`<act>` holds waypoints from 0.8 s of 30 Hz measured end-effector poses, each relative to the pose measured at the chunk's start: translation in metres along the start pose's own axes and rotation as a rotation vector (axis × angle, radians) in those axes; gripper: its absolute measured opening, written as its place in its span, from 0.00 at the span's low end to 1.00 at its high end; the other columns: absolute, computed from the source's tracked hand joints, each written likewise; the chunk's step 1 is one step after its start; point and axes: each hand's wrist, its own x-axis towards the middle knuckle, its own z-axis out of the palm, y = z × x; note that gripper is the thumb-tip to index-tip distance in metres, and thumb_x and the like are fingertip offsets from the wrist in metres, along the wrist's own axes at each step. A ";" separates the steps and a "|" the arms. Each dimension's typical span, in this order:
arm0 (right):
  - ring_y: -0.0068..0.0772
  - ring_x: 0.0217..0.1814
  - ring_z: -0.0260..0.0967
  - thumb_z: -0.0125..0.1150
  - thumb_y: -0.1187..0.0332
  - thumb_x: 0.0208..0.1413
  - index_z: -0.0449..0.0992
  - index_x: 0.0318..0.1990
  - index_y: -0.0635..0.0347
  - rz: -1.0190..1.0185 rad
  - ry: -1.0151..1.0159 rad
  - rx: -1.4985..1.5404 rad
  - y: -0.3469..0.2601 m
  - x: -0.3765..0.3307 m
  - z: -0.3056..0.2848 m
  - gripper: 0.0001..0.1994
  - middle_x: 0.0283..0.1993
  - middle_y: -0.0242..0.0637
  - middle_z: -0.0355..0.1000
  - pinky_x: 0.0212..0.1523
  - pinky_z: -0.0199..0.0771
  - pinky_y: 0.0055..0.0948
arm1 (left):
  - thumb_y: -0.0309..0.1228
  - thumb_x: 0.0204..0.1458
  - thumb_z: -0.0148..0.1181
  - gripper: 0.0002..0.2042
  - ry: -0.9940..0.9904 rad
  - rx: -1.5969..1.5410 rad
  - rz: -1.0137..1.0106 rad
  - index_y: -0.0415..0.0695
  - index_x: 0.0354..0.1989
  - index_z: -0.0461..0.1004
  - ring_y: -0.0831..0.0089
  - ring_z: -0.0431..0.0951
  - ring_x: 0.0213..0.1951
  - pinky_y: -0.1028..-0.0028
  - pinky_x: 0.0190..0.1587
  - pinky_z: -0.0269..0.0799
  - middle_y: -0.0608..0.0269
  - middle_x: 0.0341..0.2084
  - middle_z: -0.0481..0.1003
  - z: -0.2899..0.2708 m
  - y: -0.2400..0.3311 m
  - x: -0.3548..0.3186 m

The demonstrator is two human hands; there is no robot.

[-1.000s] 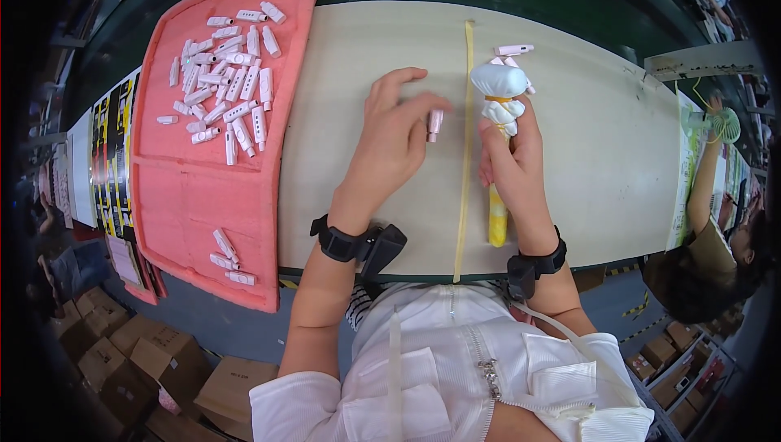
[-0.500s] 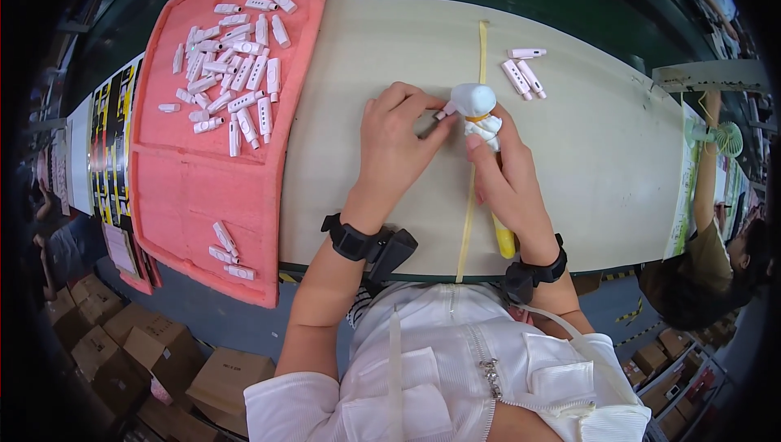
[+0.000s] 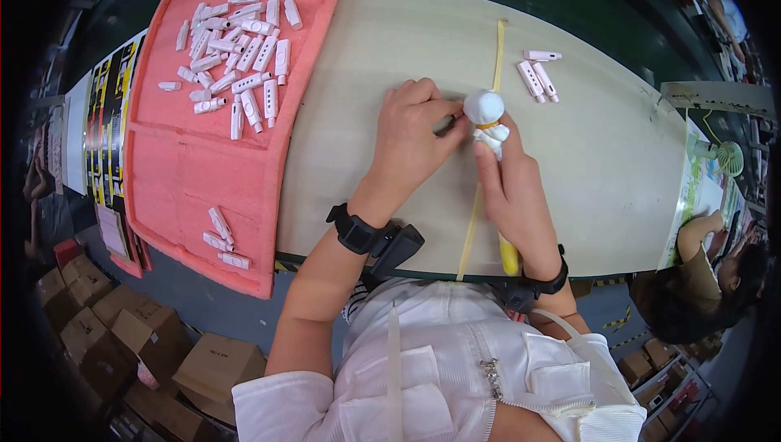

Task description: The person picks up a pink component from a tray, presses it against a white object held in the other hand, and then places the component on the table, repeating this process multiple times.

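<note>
Right at the middle of the pale table (image 3: 407, 35) sits a small white wad of cloth (image 3: 485, 108) with a yellow band round it, held just above the yellow strip (image 3: 498, 51) that runs across the top. Both hands meet on it: the right hand (image 3: 512, 190) closes round it from below, fingers pinching under the band, while the left hand (image 3: 411, 137) curls in from the side, fingertips pressed to something small against the wad (what exactly is hidden by the fingers). Doing this well probably means keeping the right hand steady and letting the left do the fine work, wrists low on the table. Three finished-looking white clips (image 3: 537, 76) lie just beyond, and many more (image 3: 236, 43) on the pink foam tray (image 3: 195, 190) at the left.
</note>
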 end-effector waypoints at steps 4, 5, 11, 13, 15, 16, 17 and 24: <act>0.15 0.19 0.62 0.52 0.62 0.72 0.61 0.69 0.62 0.063 0.026 0.013 0.003 0.006 -0.004 0.24 0.27 0.29 0.70 0.19 0.63 0.19 | 0.27 0.42 0.73 0.07 0.005 -0.013 0.005 0.43 0.31 0.84 0.66 0.74 0.32 0.65 0.39 0.65 0.65 0.25 0.73 -0.001 0.002 0.001; 0.15 0.19 0.61 0.53 0.61 0.72 0.61 0.69 0.62 0.086 0.042 0.027 0.002 0.007 -0.005 0.24 0.27 0.29 0.70 0.19 0.63 0.19 | 0.26 0.42 0.73 0.07 0.020 -0.037 0.005 0.43 0.31 0.84 0.65 0.76 0.32 0.66 0.39 0.67 0.64 0.27 0.74 -0.002 0.003 0.000; 0.13 0.18 0.61 0.59 0.63 0.69 0.64 0.65 0.61 0.146 0.216 0.288 0.003 0.020 -0.013 0.23 0.30 0.28 0.71 0.17 0.61 0.17 | 0.22 0.48 0.71 0.06 -0.015 -0.244 -0.012 0.40 0.35 0.83 0.71 0.82 0.38 0.72 0.44 0.78 0.62 0.37 0.81 -0.009 0.020 0.001; 0.13 0.19 0.62 0.62 0.64 0.67 0.65 0.63 0.61 0.229 0.110 0.499 0.003 0.019 -0.012 0.21 0.34 0.29 0.72 0.17 0.62 0.17 | 0.22 0.51 0.70 0.06 -0.071 -0.479 -0.135 0.39 0.37 0.82 0.73 0.82 0.40 0.73 0.45 0.78 0.62 0.39 0.82 -0.005 0.022 -0.003; 0.13 0.20 0.63 0.62 0.65 0.67 0.65 0.62 0.61 0.197 0.135 0.508 0.002 0.018 -0.010 0.21 0.35 0.29 0.73 0.17 0.62 0.17 | 0.21 0.57 0.67 0.06 -0.164 -0.938 -0.403 0.36 0.41 0.81 0.76 0.83 0.44 0.76 0.46 0.80 0.60 0.43 0.82 -0.002 0.023 -0.006; 0.13 0.20 0.63 0.63 0.65 0.67 0.64 0.62 0.61 0.163 0.151 0.515 0.000 0.018 -0.009 0.21 0.36 0.30 0.73 0.17 0.63 0.17 | 0.21 0.57 0.67 0.06 -0.166 -0.937 -0.403 0.36 0.41 0.81 0.76 0.83 0.44 0.76 0.46 0.80 0.60 0.43 0.82 -0.002 0.022 -0.005; 0.13 0.21 0.64 0.63 0.66 0.66 0.64 0.61 0.61 0.129 0.166 0.522 0.000 0.018 -0.008 0.21 0.37 0.30 0.73 0.17 0.63 0.17 | 0.21 0.58 0.66 0.06 -0.186 -0.958 -0.420 0.36 0.43 0.81 0.76 0.82 0.44 0.76 0.47 0.80 0.60 0.43 0.82 -0.002 0.022 -0.004; 0.13 0.22 0.65 0.64 0.66 0.66 0.63 0.63 0.61 0.017 0.198 0.414 0.010 0.017 0.000 0.23 0.38 0.31 0.73 0.18 0.64 0.17 | 0.22 0.60 0.64 0.09 -0.190 -0.928 -0.368 0.34 0.47 0.79 0.76 0.83 0.42 0.75 0.48 0.81 0.59 0.42 0.82 -0.002 0.019 -0.009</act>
